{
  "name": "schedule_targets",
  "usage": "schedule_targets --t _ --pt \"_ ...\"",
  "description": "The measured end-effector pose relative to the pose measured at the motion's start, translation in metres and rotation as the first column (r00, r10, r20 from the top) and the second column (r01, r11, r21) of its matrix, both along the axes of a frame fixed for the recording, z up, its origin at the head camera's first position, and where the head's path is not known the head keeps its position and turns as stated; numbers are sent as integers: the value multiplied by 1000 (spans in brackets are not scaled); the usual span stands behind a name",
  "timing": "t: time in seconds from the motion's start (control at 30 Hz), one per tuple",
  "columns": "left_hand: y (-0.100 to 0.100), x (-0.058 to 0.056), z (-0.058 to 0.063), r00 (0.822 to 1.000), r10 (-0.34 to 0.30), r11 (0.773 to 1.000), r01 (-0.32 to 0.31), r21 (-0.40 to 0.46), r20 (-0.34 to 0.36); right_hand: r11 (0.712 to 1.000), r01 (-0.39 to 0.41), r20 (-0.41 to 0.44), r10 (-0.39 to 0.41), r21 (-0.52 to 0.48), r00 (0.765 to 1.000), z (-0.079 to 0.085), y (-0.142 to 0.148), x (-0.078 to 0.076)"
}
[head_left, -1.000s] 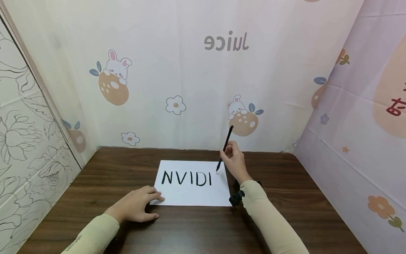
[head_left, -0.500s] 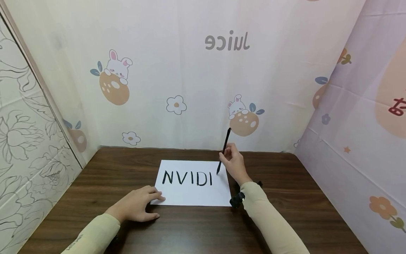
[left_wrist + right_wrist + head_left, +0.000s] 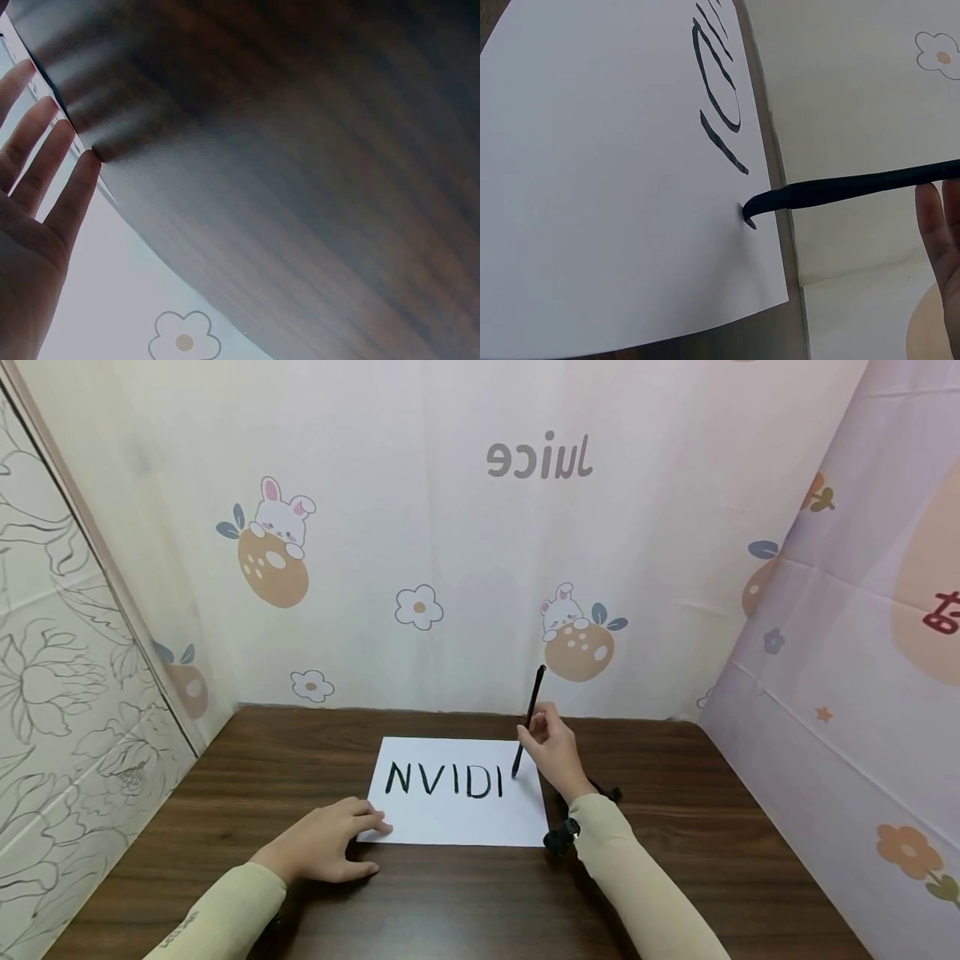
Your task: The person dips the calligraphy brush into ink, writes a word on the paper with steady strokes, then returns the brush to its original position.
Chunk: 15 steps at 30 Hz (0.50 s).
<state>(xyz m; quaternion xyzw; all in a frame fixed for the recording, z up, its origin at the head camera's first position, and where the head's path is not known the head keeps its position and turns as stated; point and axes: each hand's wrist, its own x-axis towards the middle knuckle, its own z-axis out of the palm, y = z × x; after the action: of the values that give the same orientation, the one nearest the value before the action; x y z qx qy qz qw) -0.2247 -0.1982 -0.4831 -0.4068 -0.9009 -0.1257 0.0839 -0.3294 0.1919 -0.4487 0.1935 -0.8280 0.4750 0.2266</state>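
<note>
A white sheet of paper (image 3: 457, 823) lies on the dark wooden table, bearing the black letters NVIDI (image 3: 444, 781). My right hand (image 3: 553, 752) pinches a slim black brush (image 3: 832, 191) near its middle, handle leaning up. In the right wrist view, the bent bristles (image 3: 756, 206) touch the paper just right of the last I, beside a short dark mark. My left hand (image 3: 324, 842) rests at the sheet's lower left corner, some fingertips on the paper and the thumb on the wood. Its fingers (image 3: 79, 187) look spread and mostly straight in the left wrist view.
The brown wooden table (image 3: 450, 910) reaches back to a pale curtain (image 3: 480, 543) printed with rabbits, fruit and flowers. Similar printed cloth (image 3: 840, 652) hangs at the right, and a flower-patterned panel (image 3: 67, 693) stands at the left.
The brush tip has moved a little toward me on the paper, with my right hand following slightly. My left hand and the sheet have stayed in place.
</note>
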Motion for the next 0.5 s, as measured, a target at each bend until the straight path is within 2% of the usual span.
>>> schedule_targets --t 0.5 --pt "0 1 0 1000 11 1000 -11 -9 10 999 -38 28 37 23 999 -2 1 4"
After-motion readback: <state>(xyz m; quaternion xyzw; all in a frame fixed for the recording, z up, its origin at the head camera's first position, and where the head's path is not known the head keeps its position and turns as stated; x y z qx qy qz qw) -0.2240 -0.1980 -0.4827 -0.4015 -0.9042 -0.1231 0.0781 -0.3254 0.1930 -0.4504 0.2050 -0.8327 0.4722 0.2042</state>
